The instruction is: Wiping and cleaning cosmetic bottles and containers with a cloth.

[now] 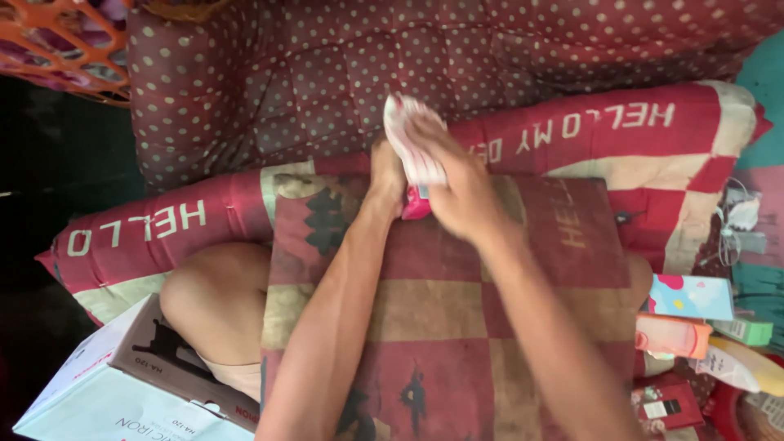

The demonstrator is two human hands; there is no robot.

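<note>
Fingers of the right hand (457, 184) curl closed over a small white and pink packet (414, 151), pinning its upper part from above, while the left hand (385, 175) closes on its lower left edge from the other side. The packet sits between the 2 hands, its pale top end poking out past the right knuckles and a bright pink corner showing below, just under the right palm. How tightly the left fingers pinch cannot be told, since they are tucked behind the packet.

Both hands rest at the far edge of a red and tan checked cushion (457, 327) that lies across the person's lap; 2 forearms cross it from the near edge. A bare knee (214, 290) shows at the cushion's left side. Beyond the hands lies 1 long red bolster (163, 229) with white lettering, and behind it a maroon quilt (310, 73) dotted with pale spots.

At lower left sits 1 cardboard box (122, 384), white and brown. An orange plastic basket (61, 45) fills the top left corner. On the right edge, well apart from the hands, lies a cluster of small packages: 1 light blue box (692, 296), 1 orange-pink pouch (671, 335), 1 green carton (745, 331) and 1 dark red box (665, 404).
</note>
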